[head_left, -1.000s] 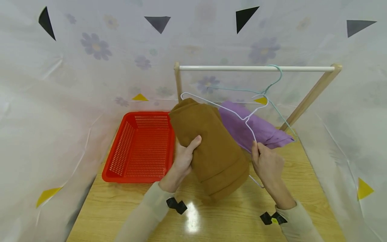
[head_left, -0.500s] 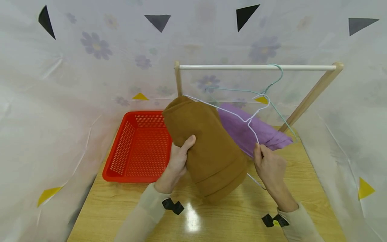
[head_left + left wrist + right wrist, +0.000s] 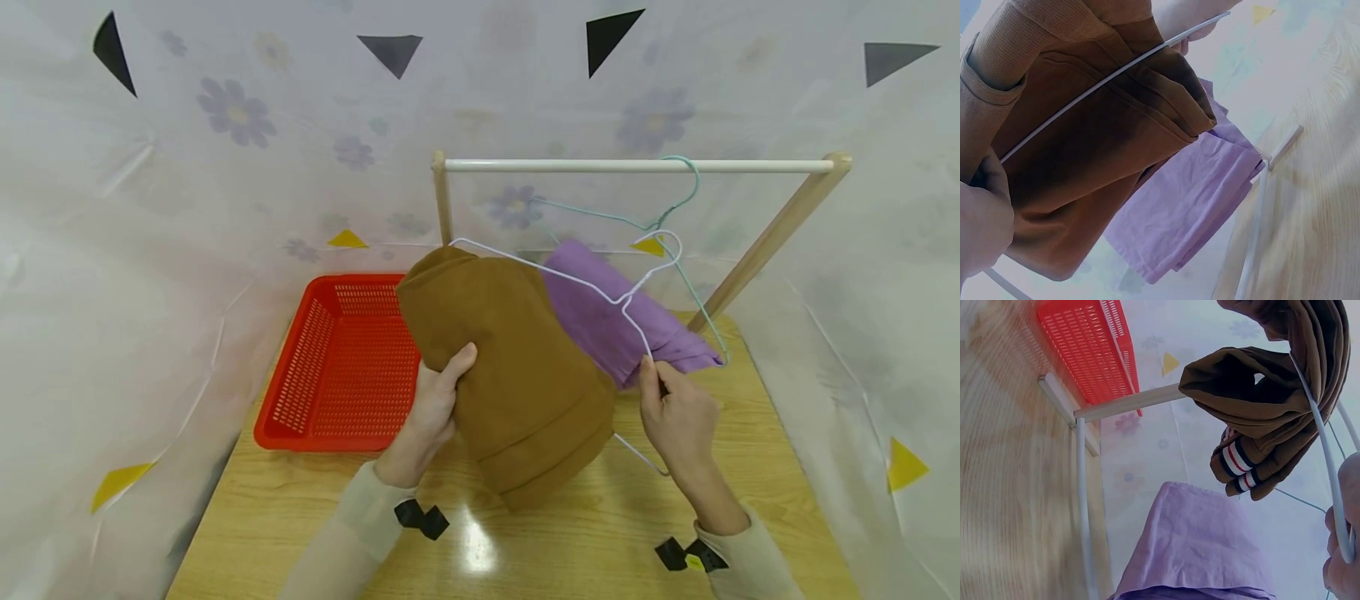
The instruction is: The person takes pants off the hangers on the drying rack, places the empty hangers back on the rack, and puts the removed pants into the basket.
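Two hands: one left hand (image 3: 431, 402), one right hand (image 3: 681, 417). Two hangers: one white hanger (image 3: 627, 299) at the right hand, one green hanger (image 3: 657, 223) beyond it. Two garments: one brown garment (image 3: 517, 375) at the left hand, one purple garment (image 3: 600, 308) beyond the right. One red basket (image 3: 330, 445) beside the left hand, one rack (image 3: 540, 166) beyond both, one tabletop (image 3: 540, 558) beneath.

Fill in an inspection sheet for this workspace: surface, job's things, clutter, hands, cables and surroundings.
Surface: wood-grain table, with a bright glare spot near the front.
Job's things: brown garment, folded, overlapping the white hanger.
Clutter: nothing seen.
Hands: left hand holds the brown garment, thumb on top; right hand grips the white hanger's side wire.
Cables: nothing seen.
Surroundings: rack bearing a teal hanger with purple cloth; red basket at the left; pale flower-patterned sheeting with black, grey and yellow triangles.
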{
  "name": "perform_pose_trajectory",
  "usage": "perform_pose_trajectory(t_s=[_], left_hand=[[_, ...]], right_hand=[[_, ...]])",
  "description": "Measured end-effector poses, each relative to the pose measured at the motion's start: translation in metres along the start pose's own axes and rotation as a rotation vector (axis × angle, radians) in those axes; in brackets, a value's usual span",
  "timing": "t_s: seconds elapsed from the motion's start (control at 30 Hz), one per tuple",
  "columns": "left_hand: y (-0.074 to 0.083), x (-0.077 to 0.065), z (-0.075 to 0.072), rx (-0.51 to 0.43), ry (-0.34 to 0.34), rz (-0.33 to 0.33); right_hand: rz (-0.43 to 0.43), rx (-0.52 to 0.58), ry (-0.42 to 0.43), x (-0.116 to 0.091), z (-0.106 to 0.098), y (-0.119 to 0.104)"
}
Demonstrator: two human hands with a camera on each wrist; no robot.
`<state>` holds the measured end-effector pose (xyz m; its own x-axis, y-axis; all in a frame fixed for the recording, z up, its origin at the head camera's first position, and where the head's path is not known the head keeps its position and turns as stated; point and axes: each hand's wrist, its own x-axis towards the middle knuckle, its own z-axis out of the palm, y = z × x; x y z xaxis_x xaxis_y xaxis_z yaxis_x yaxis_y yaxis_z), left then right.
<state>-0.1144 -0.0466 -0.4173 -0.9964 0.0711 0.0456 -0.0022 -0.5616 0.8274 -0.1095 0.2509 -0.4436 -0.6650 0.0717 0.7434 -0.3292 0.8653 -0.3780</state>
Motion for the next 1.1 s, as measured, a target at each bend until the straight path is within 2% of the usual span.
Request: perform_pose_trajectory(t_s=[0.27,0.43,0.67,0.87,1.1], left_hand=[[0.003,-0.008,0.004,-0.014,-0.048,0.015],[0.004,-0.012,0.007,-0.044,-0.08,0.001],[0.007,-0.016,0.01,-0.114,-0.177,-0.029],[0.008,-0.019,0.015,-0.162,-0.262,-0.069],[0.006,-0.022,0.019,-0.199,-0.278,-0.163]], right_hand=[[-0.034,-0.029,-0.033,0.001,0.004,0.002],[-0.076,-0.056,0.036,0.001,0.012,0.005],[-0.186,-0.124,0.139,-0.001,0.021,0.008],[-0.214,-0.138,0.176,-0.002,0.028,0.011],[-0.243,-0.116,0.168,0.0,0.031,0.009]])
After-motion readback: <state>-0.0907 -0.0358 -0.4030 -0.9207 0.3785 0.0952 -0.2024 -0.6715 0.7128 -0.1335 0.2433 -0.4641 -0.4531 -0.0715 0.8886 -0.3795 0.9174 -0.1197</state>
